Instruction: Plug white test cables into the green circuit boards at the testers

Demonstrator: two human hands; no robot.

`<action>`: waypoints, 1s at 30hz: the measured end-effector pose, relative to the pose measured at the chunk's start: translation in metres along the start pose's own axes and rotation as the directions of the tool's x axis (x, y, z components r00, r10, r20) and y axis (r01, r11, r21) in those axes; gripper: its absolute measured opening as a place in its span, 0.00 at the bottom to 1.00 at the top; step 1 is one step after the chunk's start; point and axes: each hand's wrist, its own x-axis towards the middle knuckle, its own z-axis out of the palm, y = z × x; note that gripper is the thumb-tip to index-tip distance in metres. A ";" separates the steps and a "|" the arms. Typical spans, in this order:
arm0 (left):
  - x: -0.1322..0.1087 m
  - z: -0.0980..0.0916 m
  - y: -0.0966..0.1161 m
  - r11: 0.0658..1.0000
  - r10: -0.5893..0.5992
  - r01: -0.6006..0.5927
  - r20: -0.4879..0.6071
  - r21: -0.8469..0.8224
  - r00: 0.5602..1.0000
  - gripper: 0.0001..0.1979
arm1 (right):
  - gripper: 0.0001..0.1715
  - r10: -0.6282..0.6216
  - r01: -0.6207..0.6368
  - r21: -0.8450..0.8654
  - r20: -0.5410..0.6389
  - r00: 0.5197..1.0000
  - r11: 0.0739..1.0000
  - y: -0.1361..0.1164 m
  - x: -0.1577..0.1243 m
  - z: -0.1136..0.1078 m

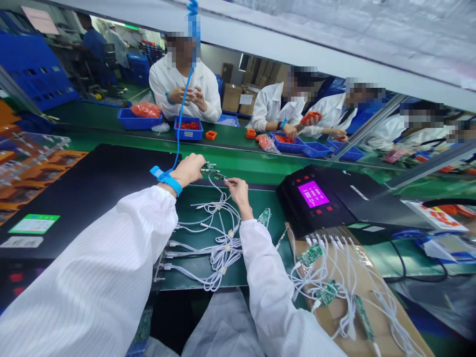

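Green bench (189, 201); left hand (190, 169) half-hides small board (212, 171).

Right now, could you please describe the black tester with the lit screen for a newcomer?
Follow the long green conveyor belt. On its near side, right of the right hand, sits the black box-shaped tester; alone here, it shows a glowing magenta screen.

We count our two hands, the left hand (189, 169) and the right hand (237, 191), one blue wrist strap (171, 183), two black machines (336, 210), four green circuit boards (310, 255) lying loose, five blue bins (188, 135), two small orange trays (211, 135), and four workers in white coats (163, 79) across the belt (230, 148).
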 end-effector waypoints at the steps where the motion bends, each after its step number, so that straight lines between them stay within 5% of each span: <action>1: 0.001 -0.001 -0.004 1.000 -0.028 0.029 -0.019 0.012 0.999 0.13 | 0.04 0.001 -0.001 -0.032 0.008 1.000 0.999 0.000 0.002 0.003; 8: 0.003 0.000 -0.003 0.971 -0.162 0.164 0.025 -0.176 0.987 0.22 | 0.08 -0.006 0.033 -0.249 0.108 0.994 0.968 -0.002 0.012 0.035; 16: -0.010 0.000 0.016 0.781 -0.122 0.344 0.413 -0.521 0.903 0.24 | 0.10 -0.111 0.209 -0.380 0.263 0.958 0.901 -0.020 -0.023 0.026; 21: -0.013 -0.007 0.023 0.673 -0.046 0.409 0.517 -0.616 0.855 0.20 | 0.05 -0.183 0.373 -0.362 0.463 0.867 0.854 -0.032 -0.061 0.015; 26: -0.012 -0.008 0.025 0.580 -0.089 0.495 0.554 -0.647 0.828 0.15 | 0.09 -0.183 0.536 -0.379 0.663 0.726 0.754 -0.037 -0.060 0.026; 30: -0.014 -0.009 0.029 0.553 -0.096 0.525 0.576 -0.647 0.812 0.17 | 0.13 -0.180 0.562 -0.384 0.687 0.704 0.733 -0.038 -0.055 0.028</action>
